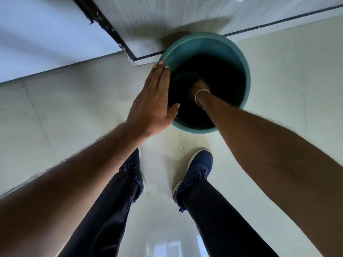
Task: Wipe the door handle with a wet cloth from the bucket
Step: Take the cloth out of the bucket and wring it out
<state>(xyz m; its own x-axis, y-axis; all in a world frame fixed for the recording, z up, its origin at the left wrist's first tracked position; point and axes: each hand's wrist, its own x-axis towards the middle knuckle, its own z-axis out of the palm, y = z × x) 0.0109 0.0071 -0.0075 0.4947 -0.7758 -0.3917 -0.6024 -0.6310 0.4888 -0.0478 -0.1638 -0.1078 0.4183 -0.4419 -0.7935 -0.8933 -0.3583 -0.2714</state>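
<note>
A teal bucket (239, 58) stands on the tiled floor close to the wall, its inside dark. My left hand (156, 101) lies flat against the bucket's left rim, fingers straight and together, thumb hooked over the edge. My right hand (197, 86) reaches down deep inside the bucket; only the wrist, with a thin string bracelet, and the back of the hand show. Its fingers are lost in the dark, so I cannot tell whether they hold anything. No cloth and no door handle are visible.
A door's lower edge with a dark worn frame (104, 23) runs down from the upper left to the floor beside the bucket. My two blue shoes (196, 171) and dark trousers stand just below the bucket on glossy pale tiles (287, 86).
</note>
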